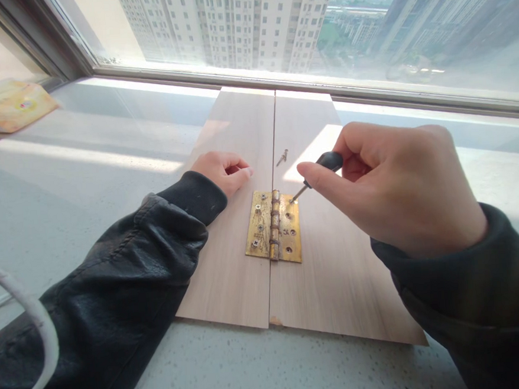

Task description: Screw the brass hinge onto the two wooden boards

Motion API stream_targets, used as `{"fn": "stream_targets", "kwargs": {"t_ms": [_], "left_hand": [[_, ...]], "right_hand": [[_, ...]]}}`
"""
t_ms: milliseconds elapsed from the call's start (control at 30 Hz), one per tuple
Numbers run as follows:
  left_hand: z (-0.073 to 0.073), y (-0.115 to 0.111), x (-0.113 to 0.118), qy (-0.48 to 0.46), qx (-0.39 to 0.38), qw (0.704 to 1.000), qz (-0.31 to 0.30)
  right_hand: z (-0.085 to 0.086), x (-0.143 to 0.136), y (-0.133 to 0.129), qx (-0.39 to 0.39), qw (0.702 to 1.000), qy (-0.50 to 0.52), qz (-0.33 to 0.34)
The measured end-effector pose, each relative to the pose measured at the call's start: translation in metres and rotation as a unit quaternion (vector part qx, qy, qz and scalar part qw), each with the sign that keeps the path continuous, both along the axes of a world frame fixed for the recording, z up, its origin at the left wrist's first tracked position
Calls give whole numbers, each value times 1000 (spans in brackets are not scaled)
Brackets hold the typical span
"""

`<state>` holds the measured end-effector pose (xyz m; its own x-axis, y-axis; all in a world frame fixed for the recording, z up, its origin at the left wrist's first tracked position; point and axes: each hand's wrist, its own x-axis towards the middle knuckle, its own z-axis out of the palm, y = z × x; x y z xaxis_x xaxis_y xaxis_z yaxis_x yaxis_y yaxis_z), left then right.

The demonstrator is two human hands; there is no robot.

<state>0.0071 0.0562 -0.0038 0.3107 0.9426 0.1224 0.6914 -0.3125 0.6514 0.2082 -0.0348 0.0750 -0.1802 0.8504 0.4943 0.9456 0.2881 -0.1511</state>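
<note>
My right hand [387, 179] grips the black handle of a screwdriver [329, 162], whose tip meets the upper right hole of a brass hinge [292, 223]. The worn hinge lies across the seam between a left wooden board [230, 279] and a right wooden board [337, 284]. Several screw heads sit in its left leaf; holes show in the right leaf. My left hand [224, 170] rests on the left board above the hinge, fingers curled in, and what they hold, if anything, is hidden. Some loose screws [282, 157] lie on the right board.
Both boards lie on a speckled white sill [83, 153] against a window frame [189, 84]. A yellow packet [13, 108] is at the far left. A white cable [42, 328] loops over my left sleeve.
</note>
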Motion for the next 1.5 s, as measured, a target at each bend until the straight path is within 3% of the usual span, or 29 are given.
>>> {"fn": "stream_targets", "kwargs": {"t_ms": [133,333,533,733,867,1100,1333,1400,1500], "left_hand": [[1,0,0,0,-2,1000,0],[2,0,0,-2,-12,1000,-3],[1,0,0,-7,-7,1000,-1],[1,0,0,-7,-3,1000,-2],[2,0,0,-6,-3,1000,2],[2,-2,1,-2,0,1000,0],[0,-1,0,1,9,1000,-2],[1,-5,3,-11,35,999,-13],[7,-17,12,-39,92,992,-80]], "right_hand": [[-2,0,1,-40,996,71,39],[-2,4,4,-181,946,235,133],[8,19,7,-261,928,226,137],[14,20,2,-161,979,51,116],[14,14,-1,-96,990,-33,100],[5,4,1,-32,998,-27,49],[-1,-10,-2,-10,996,-47,-76],[-1,-10,-4,-13,996,-47,-79],[2,-8,-6,-34,996,-50,-69]]}}
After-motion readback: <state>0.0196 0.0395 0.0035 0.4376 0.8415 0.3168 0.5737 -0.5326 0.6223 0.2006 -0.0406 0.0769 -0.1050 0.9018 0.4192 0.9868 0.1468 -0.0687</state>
